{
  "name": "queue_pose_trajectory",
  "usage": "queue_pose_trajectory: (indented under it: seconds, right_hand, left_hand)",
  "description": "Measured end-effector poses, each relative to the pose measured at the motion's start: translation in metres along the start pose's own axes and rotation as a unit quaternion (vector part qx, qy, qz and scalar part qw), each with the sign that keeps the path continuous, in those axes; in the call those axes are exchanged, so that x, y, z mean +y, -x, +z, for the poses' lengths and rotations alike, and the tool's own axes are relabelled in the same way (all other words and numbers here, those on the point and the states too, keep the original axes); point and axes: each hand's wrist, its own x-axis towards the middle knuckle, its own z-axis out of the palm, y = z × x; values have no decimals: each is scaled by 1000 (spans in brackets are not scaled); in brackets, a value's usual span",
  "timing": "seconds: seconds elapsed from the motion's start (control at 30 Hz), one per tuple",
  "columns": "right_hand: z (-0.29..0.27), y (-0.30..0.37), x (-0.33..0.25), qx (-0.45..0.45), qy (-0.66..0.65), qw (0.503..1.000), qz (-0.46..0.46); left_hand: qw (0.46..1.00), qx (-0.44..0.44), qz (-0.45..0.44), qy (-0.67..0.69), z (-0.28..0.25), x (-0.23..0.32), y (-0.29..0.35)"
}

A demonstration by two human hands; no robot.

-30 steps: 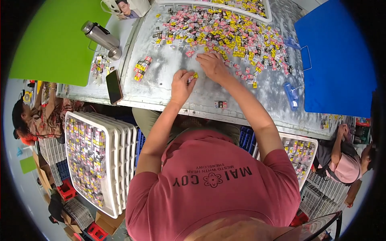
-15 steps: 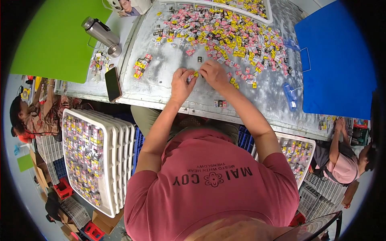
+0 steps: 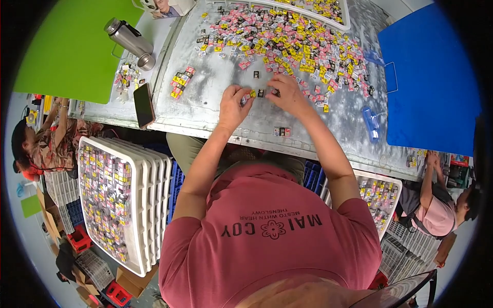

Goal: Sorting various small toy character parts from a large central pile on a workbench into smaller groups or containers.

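Note:
My left hand (image 3: 234, 106) is closed, thumb and fingers around a short row of small pink and yellow boxes (image 3: 248, 96) at the tabletop. Just right of the row lies a small black box (image 3: 261, 93). My right hand (image 3: 288, 96) is curled over the table a little farther right, with another small dark box (image 3: 276, 93) at its fingertips, partly hidden by them. A single black box (image 3: 256, 74) lies beyond both hands, and a short row of boxes (image 3: 282, 132) sits near the table's front edge.
A big loose pile of small boxes (image 3: 287, 38) covers the far table, before a white tray (image 3: 347, 20). A grouped block of boxes (image 3: 182, 82), a phone (image 3: 144, 106) and a steel flask (image 3: 128, 38) are leftward. A blue plastic piece (image 3: 370, 123) lies right. Stacked trays (image 3: 138, 205) stand left.
My right hand has moved right, away from my left hand, uncovering a black box between them. My left hand stays almost in place with its row.

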Motion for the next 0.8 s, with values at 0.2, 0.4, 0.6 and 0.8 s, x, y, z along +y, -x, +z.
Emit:
queue_pose_trajectory:
  seconds: [0.2, 0.4, 0.6, 0.8]
  right_hand:
    - [-5, 8, 11, 7, -33, 999, 28]
    - [-9, 5, 1, -12, -8, 1000, 24]
    - [-11, 7, -25, -23, 99, 994, 27]
    - [-2, 9, -12, 26, 66, 997, -23]
  left_hand:
    - [1000, -19, 15, -3, -2, 4, -3]
    - [999, -35, 18, -4, -4, 4, -3]
    - [999, -40, 13, 2, -5, 2, -2]
    - [999, -39, 15, 0, -4, 4, -3]
